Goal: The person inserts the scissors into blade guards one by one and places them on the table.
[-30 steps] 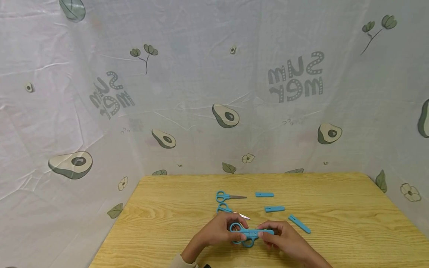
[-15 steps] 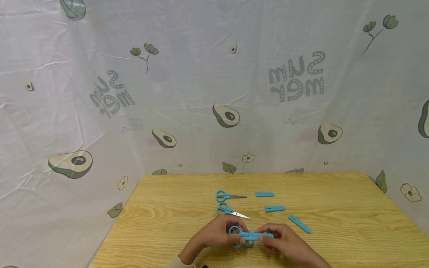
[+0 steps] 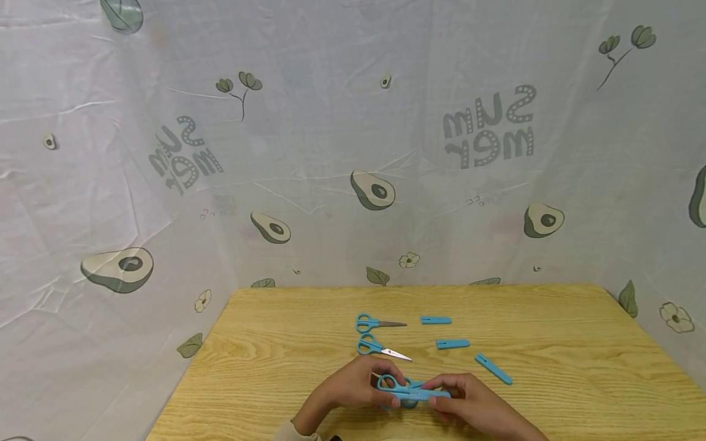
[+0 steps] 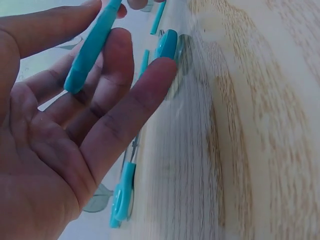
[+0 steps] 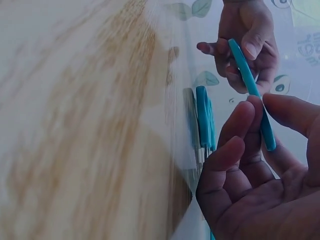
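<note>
Both hands hold one pair of blue-handled scissors [image 3: 408, 392] just above the near part of the table. At the left, my left hand [image 3: 358, 384] pinches the scissors' handle between thumb and fingers. My right hand [image 3: 469, 398] pinches the other end, where a blue blade cover [image 3: 436, 395] sits over the blades; no bare metal shows there. In the left wrist view the scissors [image 4: 95, 47] are seen edge-on between thumb and fingers. From the right wrist, the scissors [image 5: 245, 70] span from one hand to the other. Part of the handle is hidden by my left fingers.
Behind the hands lie two uncovered blue-handled scissors, a far pair [image 3: 366, 323] and a nearer pair [image 3: 368, 344], blades to the right. Three loose blue covers lie right of them: far [image 3: 436, 320], middle [image 3: 452, 344], slanted [image 3: 493, 369]. A printed sheet hangs behind the wooden table [image 3: 265, 343].
Both hands have come slightly nearer the table's front edge with the scissors. The scissors have turned in the grip, so their handle loops now overlap differently. The things on the table stay put.
</note>
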Demonstrator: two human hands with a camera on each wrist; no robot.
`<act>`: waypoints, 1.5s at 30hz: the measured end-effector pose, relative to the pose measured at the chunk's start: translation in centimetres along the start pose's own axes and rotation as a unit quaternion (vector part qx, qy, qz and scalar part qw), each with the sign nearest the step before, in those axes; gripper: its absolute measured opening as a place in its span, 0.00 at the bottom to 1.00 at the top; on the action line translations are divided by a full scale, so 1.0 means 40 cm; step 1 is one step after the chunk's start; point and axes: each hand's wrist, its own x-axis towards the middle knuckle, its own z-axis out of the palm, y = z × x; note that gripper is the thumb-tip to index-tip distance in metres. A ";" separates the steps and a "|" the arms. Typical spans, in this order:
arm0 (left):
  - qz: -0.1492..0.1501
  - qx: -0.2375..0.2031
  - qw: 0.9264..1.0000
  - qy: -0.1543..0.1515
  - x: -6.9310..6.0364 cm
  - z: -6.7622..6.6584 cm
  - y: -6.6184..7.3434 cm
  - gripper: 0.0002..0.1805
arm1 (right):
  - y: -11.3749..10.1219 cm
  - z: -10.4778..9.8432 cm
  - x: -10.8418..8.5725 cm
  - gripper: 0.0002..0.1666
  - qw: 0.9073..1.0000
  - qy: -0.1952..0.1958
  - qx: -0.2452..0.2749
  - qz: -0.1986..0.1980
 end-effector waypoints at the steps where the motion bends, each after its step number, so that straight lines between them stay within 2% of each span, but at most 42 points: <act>1: -0.002 0.004 1.000 -0.001 -0.001 -0.001 0.001 0.12 | 0.001 0.000 -0.001 0.24 1.000 -0.001 0.001 0.004; 4: -0.005 0.016 1.000 -0.007 -0.004 -0.003 0.002 0.12 | 0.003 -0.001 -0.004 0.24 1.000 -0.008 0.004 0.008; 12: -0.026 -0.006 0.999 -0.031 -0.013 -0.003 -0.005 0.14 | 0.005 -0.004 -0.013 0.23 0.999 -0.040 0.023 0.003; 15: -0.024 -0.005 0.999 -0.038 -0.016 -0.002 -0.005 0.14 | 0.003 -0.004 -0.017 0.24 0.998 -0.051 0.042 0.012; 20: -0.039 -0.013 0.998 -0.051 -0.022 -0.004 -0.003 0.15 | 0.006 -0.005 -0.021 0.23 0.996 -0.065 0.062 0.024; 25: -0.047 -0.003 0.997 -0.057 -0.025 -0.003 -0.001 0.15 | 0.008 -0.010 -0.024 0.21 0.993 -0.082 0.077 0.037; 36: -0.075 -0.006 0.995 -0.069 -0.029 -0.002 -0.003 0.15 | 0.012 -0.016 -0.027 0.20 0.994 -0.082 0.061 0.038; 45: -0.074 0.012 0.995 -0.066 -0.030 -0.002 -0.006 0.16 | 0.013 -0.021 -0.033 0.19 0.992 -0.090 0.075 0.051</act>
